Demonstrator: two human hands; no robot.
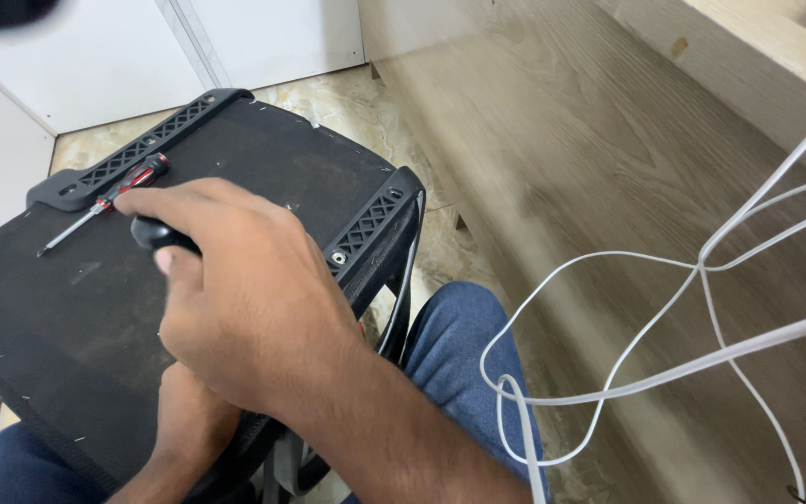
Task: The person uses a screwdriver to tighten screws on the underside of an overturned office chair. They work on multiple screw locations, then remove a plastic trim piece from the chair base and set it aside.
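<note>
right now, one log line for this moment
right hand: grips black knob | left hand: under chair seat | screwdriver: on seat | white cable: right, loose

Soft, even daylight fills the scene, bright without harsh glare. The pale grey wood-grain board (608,187) on the right is streaked with motion blur, its grain smeared along its length, and the thin white cable (701,271) looping over it looks soft near the right edge. The flat black fabric-covered panel (39,308) stays fairly sharp, its specks of dust clear. The right hand (244,299) casts only a faint shadow beneath it. A dark blurred shape sits in the top left corner.
</note>
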